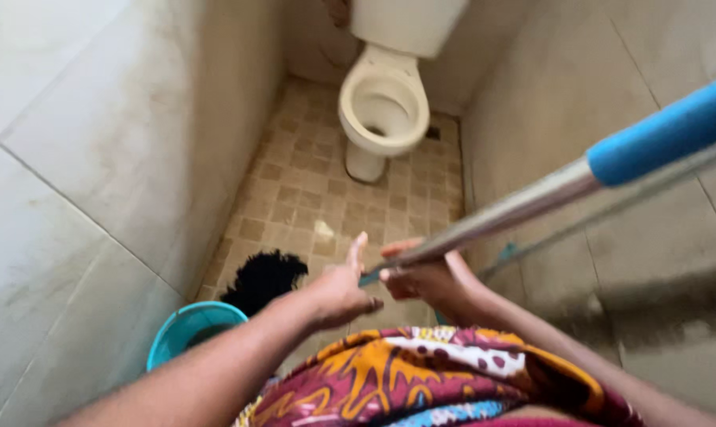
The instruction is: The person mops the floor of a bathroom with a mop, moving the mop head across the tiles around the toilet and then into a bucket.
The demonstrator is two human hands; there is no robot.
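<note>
Both hands meet the mop handle (524, 207): right (421, 277) apparently gripping, left (338, 292) open.

A small home toilet room: a cream toilet (383, 103) stands between tiled walls (97, 158) on a brown-patterned tile floor (295, 198)

**Both hands on a mop handle before the toilet**

The right hand (421, 278) grips the metal mop handle (500, 213), whose blue grip sleeve (666, 130) rises to the upper right. The left hand (338, 292) lies just beside it, fingers stretched toward the toilet (383, 103). Nearer than the toilet, by the left wall, a black mop head (263, 278) touches a teal bucket (188, 328) on the brown tiled floor (295, 198).
</note>
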